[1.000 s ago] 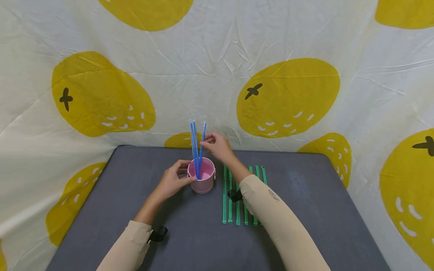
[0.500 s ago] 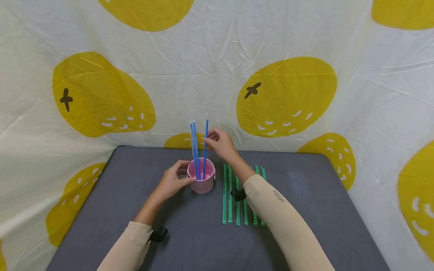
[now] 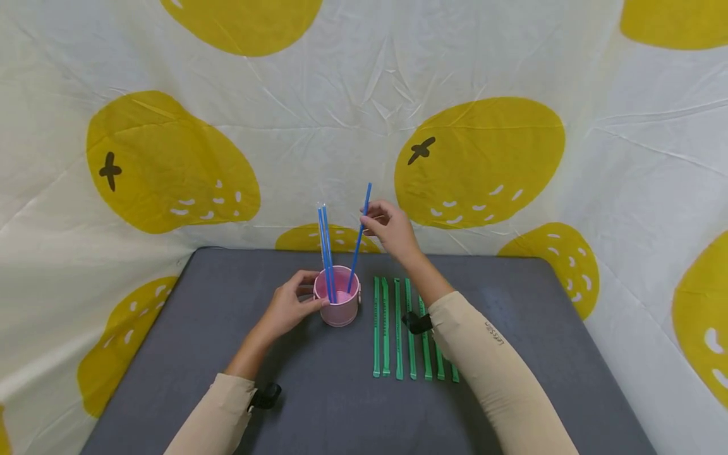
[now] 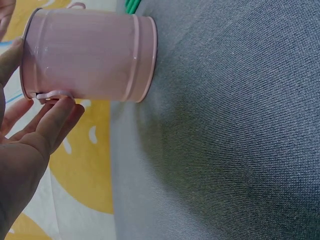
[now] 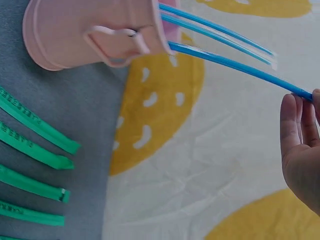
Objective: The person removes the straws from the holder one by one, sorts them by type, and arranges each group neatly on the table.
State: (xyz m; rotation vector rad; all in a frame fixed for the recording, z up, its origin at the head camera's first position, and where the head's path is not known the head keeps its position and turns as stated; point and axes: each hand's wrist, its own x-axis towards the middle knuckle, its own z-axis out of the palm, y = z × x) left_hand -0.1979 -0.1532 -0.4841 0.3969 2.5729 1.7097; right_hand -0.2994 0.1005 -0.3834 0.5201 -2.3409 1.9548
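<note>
At frame centre, the small pink metal bucket (image 3: 339, 304) contains two thin blue plastic straws (image 3: 326, 253). The right hand (image 3: 392, 231) pinches a third blue straw (image 3: 359, 239), leaning out. The left hand (image 3: 289, 306) grips the bucket. The right wrist view shows its handle bracket (image 5: 119, 41).

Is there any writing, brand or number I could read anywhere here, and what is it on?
Right sleeve: a small dark logo, too small to read.
Green wrapped straws: faint print runs along each wrapper, too blurred to read.
Pink cup, blue straws and cloth backdrop: no words or numbers; the cloth shows only yellow fruit shapes with dark crosses.
</note>
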